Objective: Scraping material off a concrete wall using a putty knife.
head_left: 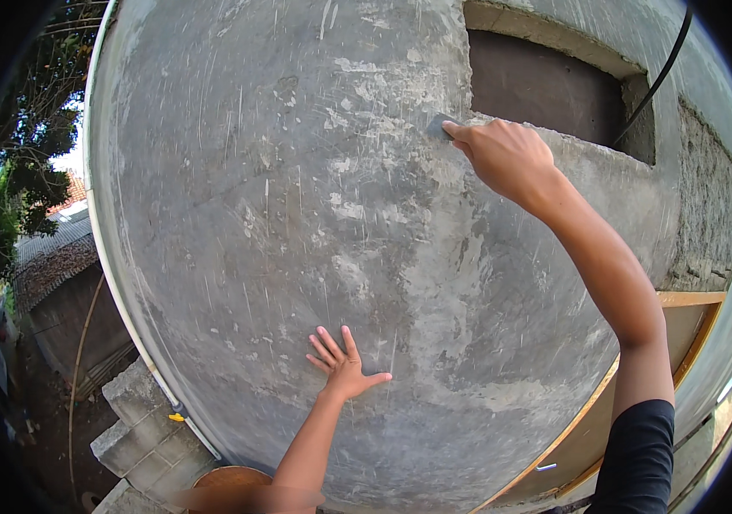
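Observation:
A grey cement-plastered wall (212,248) with pale scraped patches and scratches fills most of the view. My left hand (345,370) lies on its lower middle, fingers spread, holding nothing. Higher and to the right, my right hand (507,158) grips a small flat grey scraper blade (439,127) by one edge, the thumb along it. The blade is against the wall, just left of the lower corner of a recessed opening with a dark brown panel (546,86). The rest of the blade is hidden by my fingers.
A white pipe (102,231) with a yellow-handled valve (177,417) runs down the wall's left edge. Grey blocks (147,428) stand at lower left, beside a round brown rim (233,478). A wooden-framed door (588,437) is lower right; a black cable (666,73) hangs upper right.

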Available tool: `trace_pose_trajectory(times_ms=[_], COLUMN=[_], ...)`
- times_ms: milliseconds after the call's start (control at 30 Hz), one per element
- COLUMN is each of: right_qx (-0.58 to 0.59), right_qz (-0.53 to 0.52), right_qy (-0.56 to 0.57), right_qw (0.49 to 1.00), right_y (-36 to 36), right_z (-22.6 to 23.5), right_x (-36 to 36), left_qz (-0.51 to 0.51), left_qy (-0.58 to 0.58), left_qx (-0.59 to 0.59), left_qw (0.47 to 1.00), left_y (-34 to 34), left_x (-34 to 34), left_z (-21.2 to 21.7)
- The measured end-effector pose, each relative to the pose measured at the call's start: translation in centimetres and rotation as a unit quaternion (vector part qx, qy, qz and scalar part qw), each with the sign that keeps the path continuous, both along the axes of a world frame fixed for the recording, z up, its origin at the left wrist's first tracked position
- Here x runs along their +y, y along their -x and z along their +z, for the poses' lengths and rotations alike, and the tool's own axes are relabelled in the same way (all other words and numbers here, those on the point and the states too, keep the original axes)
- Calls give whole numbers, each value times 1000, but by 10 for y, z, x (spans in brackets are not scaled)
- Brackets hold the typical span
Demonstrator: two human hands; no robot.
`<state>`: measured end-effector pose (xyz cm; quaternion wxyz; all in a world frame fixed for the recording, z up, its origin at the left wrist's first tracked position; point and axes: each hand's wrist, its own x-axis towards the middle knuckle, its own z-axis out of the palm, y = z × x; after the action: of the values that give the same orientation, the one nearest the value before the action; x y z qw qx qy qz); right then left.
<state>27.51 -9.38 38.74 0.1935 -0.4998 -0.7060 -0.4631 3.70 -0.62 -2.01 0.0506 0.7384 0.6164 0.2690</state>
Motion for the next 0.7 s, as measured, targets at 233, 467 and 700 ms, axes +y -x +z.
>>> trace_pose_trajectory(times_ms=[233, 467, 700], right_qx=[28, 14, 17], right_qz=[2, -41, 2], right_qy=[1, 3, 12], right_qw=[1000, 999, 1000], right_y=[13, 10, 9], right_z=[-3, -7, 7], right_x=[2, -4, -10], left_qz=[-23, -13, 4], left_qy=[-57, -43, 5], left_qx=[-27, -19, -9], left_qw=[998, 999, 1000], left_y=[3, 0, 1], left_x=[3, 0, -2], left_z=[-11, -12, 1])
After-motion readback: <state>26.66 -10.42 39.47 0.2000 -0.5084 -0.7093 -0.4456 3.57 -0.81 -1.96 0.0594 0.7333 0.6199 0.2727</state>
